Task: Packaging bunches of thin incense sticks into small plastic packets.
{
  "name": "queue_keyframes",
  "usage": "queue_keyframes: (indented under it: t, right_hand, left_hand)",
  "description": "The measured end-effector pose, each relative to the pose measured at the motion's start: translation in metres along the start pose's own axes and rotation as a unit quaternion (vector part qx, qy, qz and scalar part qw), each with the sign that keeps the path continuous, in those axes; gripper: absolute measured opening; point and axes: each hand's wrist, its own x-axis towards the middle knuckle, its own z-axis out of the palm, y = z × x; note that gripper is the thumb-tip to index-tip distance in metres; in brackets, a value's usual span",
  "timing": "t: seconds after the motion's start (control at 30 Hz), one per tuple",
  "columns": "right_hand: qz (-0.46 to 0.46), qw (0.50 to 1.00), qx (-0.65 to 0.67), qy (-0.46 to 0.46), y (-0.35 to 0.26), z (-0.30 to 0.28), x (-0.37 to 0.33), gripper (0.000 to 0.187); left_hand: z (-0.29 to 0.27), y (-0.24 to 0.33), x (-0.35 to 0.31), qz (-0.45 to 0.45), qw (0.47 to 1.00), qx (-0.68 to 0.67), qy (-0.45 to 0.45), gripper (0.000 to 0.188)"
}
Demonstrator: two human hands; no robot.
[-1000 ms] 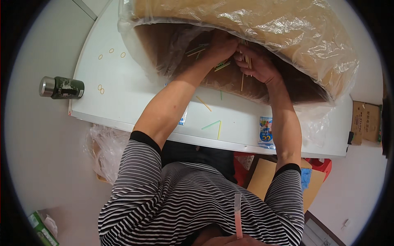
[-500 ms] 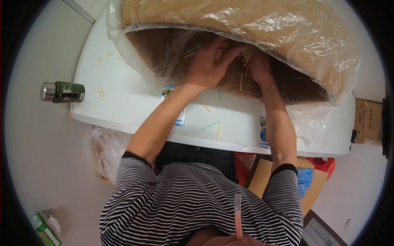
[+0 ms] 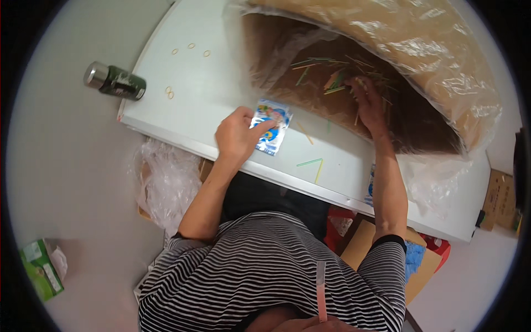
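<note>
Left hand (image 3: 238,135) has pulled out of the plastic-lined box (image 3: 442,72) since 0.5 s ago, now pinches a small colourful packet (image 3: 271,128) between thumb and fingers on the white table (image 3: 204,88). Right hand (image 3: 369,105) stays inside the box, fingers spread over loose thin sticks (image 3: 332,77). 2 sticks (image 3: 314,166) lie near the table edge.

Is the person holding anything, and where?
The left hand pinches a small colourful packet at its left edge; the right hand rests among thin sticks.
</note>
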Motion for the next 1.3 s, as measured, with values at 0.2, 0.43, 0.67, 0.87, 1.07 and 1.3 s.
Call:
queue_keyframes:
  t: [0.2, 0.43, 0.67, 0.87, 1.07, 1.3]
  right_hand:
    - [0.006, 1.000, -0.028, -0.004, -0.013, 0.002, 0.002, 0.024]
    - [-0.062, 0.994, -0.085, 0.027, -0.003, -0.004, 0.005, 0.027]
    - [0.088, 0.967, 0.186, 0.148, 0.002, -0.013, 0.012, 0.030]
    - [0.013, 0.838, 0.529, 0.137, -0.036, -0.003, 0.014, 0.028]
    - [-0.028, 0.839, 0.536, 0.088, -0.076, -0.003, 0.001, 0.026]
    - [-0.034, 0.839, 0.535, 0.090, -0.098, -0.002, -0.008, 0.031]
  left_hand:
    - [0.010, -0.023, 0.012, 0.036, 0.994, -0.107, 0.005, 0.036]
    - [-0.013, -0.009, -0.004, 0.240, 0.947, 0.152, 0.146, 0.016]
    - [-0.009, -0.007, -0.009, 0.287, 0.922, -0.184, 0.184, 0.014]
    - [0.011, 0.048, -0.006, 0.020, 0.866, -0.446, -0.224, 0.022]
    - [0.040, 0.082, 0.006, 0.121, 0.904, -0.321, -0.255, 0.025]
    - [0.062, 0.082, 0.011, 0.148, 0.900, -0.322, -0.252, 0.024]
